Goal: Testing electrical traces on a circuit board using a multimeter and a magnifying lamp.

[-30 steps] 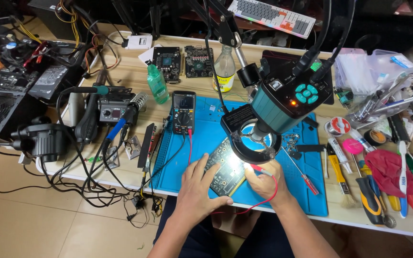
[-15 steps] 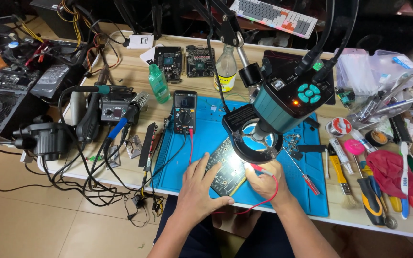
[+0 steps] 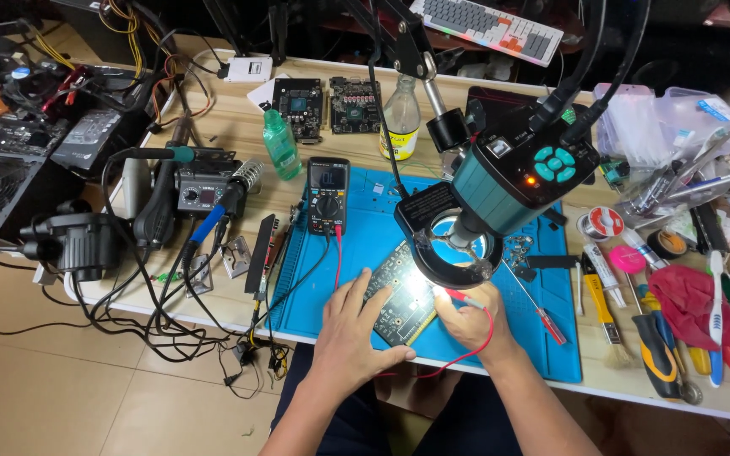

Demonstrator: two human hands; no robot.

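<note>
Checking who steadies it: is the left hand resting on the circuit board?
Yes, the left hand lies flat on the circuit board.

The bench (image 3: 213, 127) top is pale wood with visible grain. The blue mat (image 3: 365, 245) appears matt and rubbery. The microscope housing (image 3: 509, 181) is smooth teal metal. The green bottle (image 3: 281, 145) is translucent plastic.

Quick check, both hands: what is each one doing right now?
Left hand: open, fingers spread flat on the circuit board, steadying it.
Right hand: closed around a red probe, tip at the board under the microscope's ring light.
</note>
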